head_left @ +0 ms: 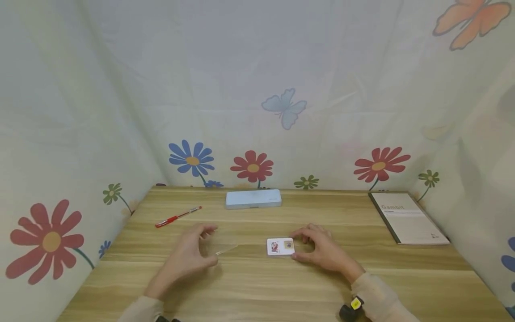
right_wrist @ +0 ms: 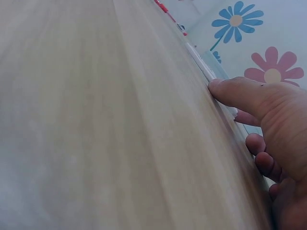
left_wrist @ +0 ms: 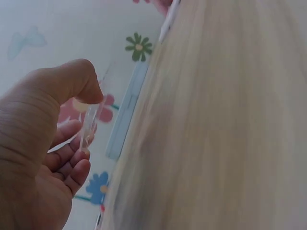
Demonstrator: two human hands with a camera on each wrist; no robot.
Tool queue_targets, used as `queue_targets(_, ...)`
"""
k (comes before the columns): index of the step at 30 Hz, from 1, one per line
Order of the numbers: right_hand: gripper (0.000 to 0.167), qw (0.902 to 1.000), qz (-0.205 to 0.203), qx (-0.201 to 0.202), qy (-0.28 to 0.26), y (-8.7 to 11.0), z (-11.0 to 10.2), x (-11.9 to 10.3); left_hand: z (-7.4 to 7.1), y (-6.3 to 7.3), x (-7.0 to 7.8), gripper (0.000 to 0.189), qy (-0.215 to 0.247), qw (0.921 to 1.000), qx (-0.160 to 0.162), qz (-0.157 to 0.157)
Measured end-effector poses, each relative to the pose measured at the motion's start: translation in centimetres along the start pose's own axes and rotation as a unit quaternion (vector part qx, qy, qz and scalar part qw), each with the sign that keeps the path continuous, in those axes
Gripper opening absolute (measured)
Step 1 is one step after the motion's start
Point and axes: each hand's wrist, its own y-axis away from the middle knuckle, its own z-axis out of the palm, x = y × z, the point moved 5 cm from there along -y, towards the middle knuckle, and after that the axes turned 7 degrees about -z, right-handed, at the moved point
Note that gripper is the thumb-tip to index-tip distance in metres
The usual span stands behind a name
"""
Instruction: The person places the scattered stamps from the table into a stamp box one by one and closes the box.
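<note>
My left hand is raised a little over the left middle of the table, pinching a thin, clear plastic piece between thumb and fingers. Seen almost edge-on in the head view, that piece points to the right. Flat on the wood lies a small white rounded card or case with a red picture and a gold square printed on it. My right hand holds it at its right end, thumb at the near corner and forefinger at the far one. The other right fingers are loosely bent.
A pale blue pencil case lies at the back edge of the wooden table. To the left is a red pen. A notebook marked Gambit lies at the right. Flower-printed cloth surrounds the table.
</note>
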Motion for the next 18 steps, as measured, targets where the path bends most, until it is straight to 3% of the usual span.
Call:
queue_targets(3, 0.054, 1.0000, 0.000, 0.003, 0.001, 0.0, 0.0, 0.0, 1.2, -1.1, 2.0, 0.079, 0.021, 0.9990, -0.020, 0.033)
queue_targets(9, 0.055, 0.9999, -0.010, 0.009, 0.002, -0.1, 0.0, -0.1, 3.8, -3.0, 5.6, 0.079, 0.034, 0.9960, -0.057, 0.059)
queue_targets(13, 0.054, 1.0000, -0.007, 0.006, 0.001, -0.1, 0.0, -0.3, 5.5, -3.8, 7.0, 0.078, 0.042, 0.9934, -0.073, 0.078)
queue_targets(18, 0.054, 1.0000, -0.005, 0.007, 0.003, 0.1, 0.0, -0.2, 7.9, -4.7, 7.5, 0.077, 0.061, 0.9908, -0.093, 0.077)
